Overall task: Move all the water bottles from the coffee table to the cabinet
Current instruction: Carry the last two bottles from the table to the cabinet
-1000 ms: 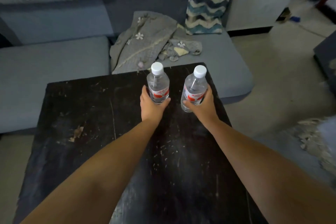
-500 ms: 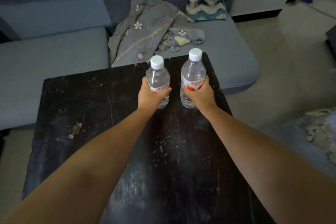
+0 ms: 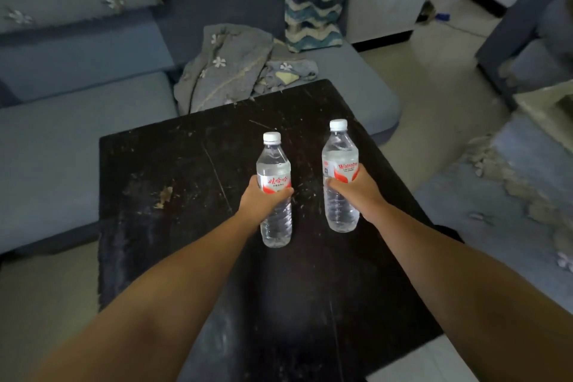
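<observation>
Two clear water bottles with white caps and red-and-white labels are held upright above the dark, scratched coffee table (image 3: 173, 183). My left hand (image 3: 259, 200) is wrapped around the middle of the left bottle (image 3: 274, 220). My right hand (image 3: 356, 187) grips the right bottle (image 3: 340, 149) at its label. Both bottle bases are off the tabletop. No cabinet is in view.
A blue-grey sofa (image 3: 55, 139) runs along the far and left sides of the table, with a crumpled grey flowered cloth (image 3: 229, 68) and a zigzag cushion (image 3: 316, 0) on it. Pale tiled floor (image 3: 434, 77) opens to the right; another seat (image 3: 533, 183) stands at the right edge.
Both hands have lifted their bottles off the table and drawn them back toward me. The view has pulled away, so more of the table and floor shows.
</observation>
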A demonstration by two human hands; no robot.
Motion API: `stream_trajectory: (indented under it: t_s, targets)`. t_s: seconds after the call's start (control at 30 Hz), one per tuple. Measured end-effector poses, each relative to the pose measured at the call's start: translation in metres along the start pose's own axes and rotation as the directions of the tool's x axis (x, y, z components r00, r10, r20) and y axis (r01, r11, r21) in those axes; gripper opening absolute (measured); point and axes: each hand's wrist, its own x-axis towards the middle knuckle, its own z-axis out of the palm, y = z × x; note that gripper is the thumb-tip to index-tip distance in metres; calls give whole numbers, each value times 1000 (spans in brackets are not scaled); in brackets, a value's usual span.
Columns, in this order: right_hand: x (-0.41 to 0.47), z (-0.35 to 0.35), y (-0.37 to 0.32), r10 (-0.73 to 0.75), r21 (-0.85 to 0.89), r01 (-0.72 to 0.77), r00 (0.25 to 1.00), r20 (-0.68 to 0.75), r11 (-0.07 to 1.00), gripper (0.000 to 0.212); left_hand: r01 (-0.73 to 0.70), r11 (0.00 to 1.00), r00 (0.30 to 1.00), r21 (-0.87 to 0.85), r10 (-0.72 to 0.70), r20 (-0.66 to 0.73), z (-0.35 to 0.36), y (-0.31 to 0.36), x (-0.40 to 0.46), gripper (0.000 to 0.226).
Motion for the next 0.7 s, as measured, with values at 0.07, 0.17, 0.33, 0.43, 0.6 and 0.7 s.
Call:
stream_trajectory:
  t_s: [0.07, 0.17, 0.33, 0.43, 0.6, 0.7]
  targets:
    - [-33, 4, 11, 25, 34, -24, 999, -44, 999, 61, -22, 1000, 998, -3, 22, 50, -6, -9, -23, 43]
    - [-80, 8, 22, 65, 87, -58, 994, -89, 995, 60, -74, 997, 987, -13, 75, 146, -12, -13, -54, 34]
    - [-162, 2, 46, 120, 137, -89, 964, -237, 987, 62, -149, 986, 923, 73, 112, 368, 3, -12, -101, 67]
    - [-206, -13, 71, 189, 201, -125, 922, -339, 972, 69, -231, 965, 852, 123, 140, 505, 30, -5, -131, 68]
    - [-296, -50, 121, 253, 295, -117, 840, -480, 948, 55, -369, 912, 705, 180, 149, 693, 95, 1, -186, 64]
    - [-362, -71, 160, 316, 346, -129, 763, -564, 929, 52, -443, 879, 598, 176, 144, 789, 141, -4, -238, 63]
